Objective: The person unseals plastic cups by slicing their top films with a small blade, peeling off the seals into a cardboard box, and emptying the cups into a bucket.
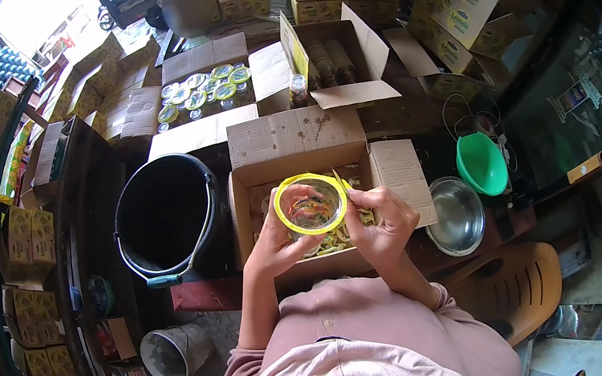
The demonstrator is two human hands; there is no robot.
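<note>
My left hand (275, 238) is wrapped round a clear plastic cup (312, 219) with a bright yellow rim, its round end facing up toward me. Coloured print shows through its clear middle. My right hand (382, 224) pinches a thin, pointed, blade-like tool (339, 178) against the right side of the rim; its exact kind is hard to make out. Both hands are above an open cardboard box (295, 132). Yellow and pale scraps (334, 240) lie in the bottom of that box, partly hidden by my hands and the cup.
A black bucket (137, 202) stands left of the box. On the right are a metal bowl (455, 217) and a green bowl (482, 164). Behind sit a carton of yellow-lidded cups (206, 92) and a carton of bottles (332, 62). Below left is a grey bucket (176, 354).
</note>
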